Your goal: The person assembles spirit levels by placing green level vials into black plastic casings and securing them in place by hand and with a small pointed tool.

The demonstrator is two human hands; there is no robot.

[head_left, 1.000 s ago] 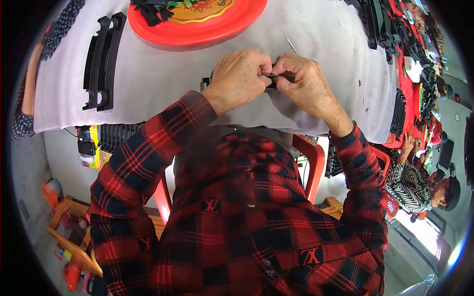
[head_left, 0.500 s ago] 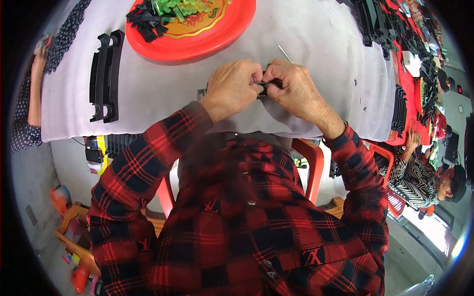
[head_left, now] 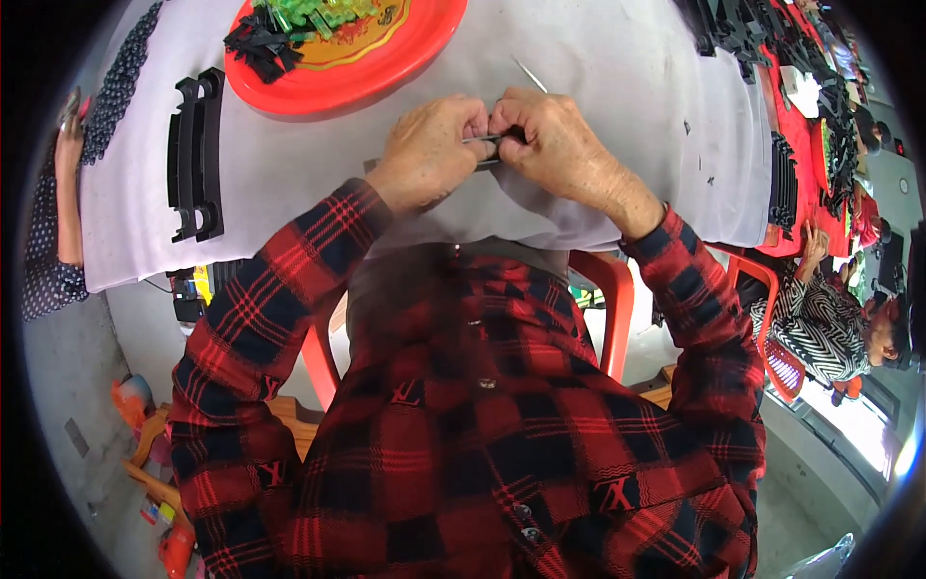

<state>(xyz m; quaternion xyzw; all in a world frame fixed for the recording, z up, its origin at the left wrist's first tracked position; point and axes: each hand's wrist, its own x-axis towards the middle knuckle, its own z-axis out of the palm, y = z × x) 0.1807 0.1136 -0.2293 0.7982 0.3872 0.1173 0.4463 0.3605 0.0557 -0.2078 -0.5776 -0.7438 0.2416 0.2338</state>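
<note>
My left hand (head_left: 424, 150) and my right hand (head_left: 559, 145) meet over the table's near side, fingers pinched on a dark, narrow plastic piece (head_left: 489, 162). Most of that piece is hidden behind my fingers. A thin, pale, pointed rod (head_left: 528, 73) sticks out beyond my right hand; whether the hand touches it I cannot tell. Past my left hand stands a red plate (head_left: 338, 99). Green translucent pieces (head_left: 318, 14) are heaped on it beside a pile of flat black pieces (head_left: 262, 46).
Long black plastic frames (head_left: 198, 154) lie side by side on the white-covered table (head_left: 289, 183) at the left. A person's arm (head_left: 68, 188) rests at the far left edge. Black parts (head_left: 719, 34) crowd the right, near a red-covered table and a seated person (head_left: 820, 318).
The whole scene has shifted slightly up and left in view. My hands stay together on the dark piece, their fingers only slightly moved.
</note>
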